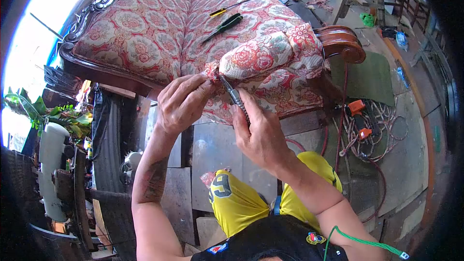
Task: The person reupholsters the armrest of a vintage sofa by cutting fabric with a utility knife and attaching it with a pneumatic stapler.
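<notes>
My right hand (258, 130) is closed around a grey utility knife (233, 94), its tip at the edge of the floral upholstery fabric (211, 70). My left hand (183, 101) pinches a loose bit of that fabric just left of the knife tip, fingertips hidden in part. Right beside both hands is the padded armrest (256, 57) of a sofa, covered in red and cream flowers. On the sofa seat (159, 29) behind it lie a screwdriver (223, 27) with a dark green handle and a thin tool (232, 7) with a yellow and black handle.
A carved wooden scroll (343, 43) juts out at the sofa's right. Coiled cords (382, 130) with orange plugs and a red hose (340, 116) lie on the floor at right. Leafy plants (48, 116) and a white curved object (52, 169) stand at left.
</notes>
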Available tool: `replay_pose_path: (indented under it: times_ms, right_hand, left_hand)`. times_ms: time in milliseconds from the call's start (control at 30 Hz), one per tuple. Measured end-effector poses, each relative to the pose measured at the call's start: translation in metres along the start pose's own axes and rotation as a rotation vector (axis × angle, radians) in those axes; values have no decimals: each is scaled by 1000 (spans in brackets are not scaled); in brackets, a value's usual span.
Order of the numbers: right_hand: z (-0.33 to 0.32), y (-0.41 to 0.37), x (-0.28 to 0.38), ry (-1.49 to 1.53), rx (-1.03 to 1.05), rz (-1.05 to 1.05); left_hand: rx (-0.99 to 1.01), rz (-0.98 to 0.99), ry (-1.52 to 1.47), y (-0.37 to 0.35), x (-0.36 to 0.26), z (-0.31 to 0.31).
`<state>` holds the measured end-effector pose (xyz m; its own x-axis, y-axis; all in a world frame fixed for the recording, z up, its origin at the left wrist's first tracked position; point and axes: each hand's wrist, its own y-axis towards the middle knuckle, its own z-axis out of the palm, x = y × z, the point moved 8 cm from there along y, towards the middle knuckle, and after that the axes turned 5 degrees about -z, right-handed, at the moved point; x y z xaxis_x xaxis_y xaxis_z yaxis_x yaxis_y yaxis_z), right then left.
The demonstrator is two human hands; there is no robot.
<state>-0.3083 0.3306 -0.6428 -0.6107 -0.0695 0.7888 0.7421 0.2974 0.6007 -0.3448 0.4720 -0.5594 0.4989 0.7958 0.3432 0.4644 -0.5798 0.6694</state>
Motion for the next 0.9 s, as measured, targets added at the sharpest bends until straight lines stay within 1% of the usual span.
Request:
replay_pose_path:
  times_ms: [167,267,333,367,433,467,500,567,600,667,767,867,900]
  right_hand:
    - [-1,1,8,-24,-5,-10]
    - [4,0,5,-83,38,27]
    - [4,-1,9,-205,19,-20]
    - [5,-2,6,-208,20,-19]
    - [4,-2,6,-238,-18,-124]
    - [3,-2,6,-240,-18,-123]
    - [3,-2,6,-246,5,-111]
    - [2,-3,5,-250,25,-101]
    - [2,-3,6,-258,23,-106]
    - [0,-5,5,-266,21,-109]
    - [-2,-7,7,-300,13,-141]
    - [-4,-11,2,-305,51,-91]
    - [-10,-13,1,-237,-12,-133]
  left_hand:
    - [-24,-28,-19,-2,1,1]
    - [-45,-33,-24,-4,1,0]
    - [-44,-42,-27,-6,2,1]
    - [-41,-47,-29,-7,2,1]
    - [-49,-85,-60,-9,6,3]
    - [-52,-123,-90,-10,8,4]
    - [-52,-122,-91,-7,5,3]
    - [15,-209,-15,2,4,5]
    - [14,-206,-14,5,2,6]
    - [-8,-269,-57,8,5,6]
    - [-54,-289,-63,5,9,6]
    - [-66,-287,-44,1,7,7]
    - [-67,-285,-43,1,7,6]
